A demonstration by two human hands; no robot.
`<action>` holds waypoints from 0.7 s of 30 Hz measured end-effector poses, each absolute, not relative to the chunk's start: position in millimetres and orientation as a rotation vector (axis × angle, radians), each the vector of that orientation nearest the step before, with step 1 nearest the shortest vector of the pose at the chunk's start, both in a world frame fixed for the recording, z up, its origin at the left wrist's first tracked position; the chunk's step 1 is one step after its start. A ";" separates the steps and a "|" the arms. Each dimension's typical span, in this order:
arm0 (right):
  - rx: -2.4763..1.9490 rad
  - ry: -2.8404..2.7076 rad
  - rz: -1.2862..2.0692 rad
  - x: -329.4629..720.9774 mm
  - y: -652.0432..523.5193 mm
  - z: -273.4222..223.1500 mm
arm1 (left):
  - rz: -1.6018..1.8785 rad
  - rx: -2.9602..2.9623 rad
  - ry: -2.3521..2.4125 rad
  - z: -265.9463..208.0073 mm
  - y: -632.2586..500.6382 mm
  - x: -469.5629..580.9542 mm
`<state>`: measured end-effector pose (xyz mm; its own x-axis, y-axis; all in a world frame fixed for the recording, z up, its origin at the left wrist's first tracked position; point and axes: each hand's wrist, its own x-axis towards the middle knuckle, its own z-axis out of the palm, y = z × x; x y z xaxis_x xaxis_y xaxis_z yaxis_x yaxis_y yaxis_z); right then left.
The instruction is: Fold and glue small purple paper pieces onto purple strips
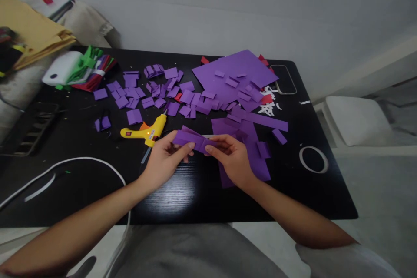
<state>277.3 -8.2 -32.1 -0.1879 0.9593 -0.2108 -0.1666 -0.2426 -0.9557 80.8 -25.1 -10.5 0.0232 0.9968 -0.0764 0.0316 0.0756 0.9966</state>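
Between my two hands, above the black table, is a folded piece of purple paper [185,138]. My left hand [164,156] pinches its left part with thumb and fingers. At the right end, my right hand [231,156] pinches the same paper, thumb in front. Just beyond my left hand lies a yellow glue gun [143,132] on its side, its small light glowing. Purple sheets [257,165] lie partly under and beside my right hand. Many small folded purple paper pieces [133,91] are scattered farther back.
A white cord [97,158] curves across the table's left side. A roll of tape [313,159] and a phone [283,79] lie at the right. Green and red paper bundles [89,69] sit at the back left. A large purple sheet [234,65] lies near the wall.
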 end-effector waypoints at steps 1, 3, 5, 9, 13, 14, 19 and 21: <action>-1.130 -1.075 1.595 277.5 -8.5 -32.2 | 1.134 1.185 1.254 -10.8 -24.6 80.3; -1.116 -1.109 1.579 278.0 -9.0 -32.0 | 1.166 1.189 1.279 -11.1 -23.5 78.6; -1.118 -1.153 1.538 278.7 -9.2 -32.1 | 1.212 1.203 1.308 -10.9 -22.1 75.9; -1.148 -1.201 1.408 280.8 -7.9 -33.8 | 1.328 1.265 1.328 -8.5 -18.0 66.7; -1.154 -1.366 1.141 283.5 -7.8 -32.2 | 1.296 1.328 1.251 -2.3 -14.9 56.3; -1.136 -1.433 1.062 284.2 -8.4 -30.3 | 1.270 1.341 1.224 -0.5 -14.7 54.4; -1.005 -1.640 1.027 286.2 -14.4 -20.8 | 1.102 1.360 1.086 4.5 -15.8 52.4; -0.979 -1.642 1.160 285.2 -16.9 -21.4 | 1.055 1.373 1.051 4.4 -16.7 54.3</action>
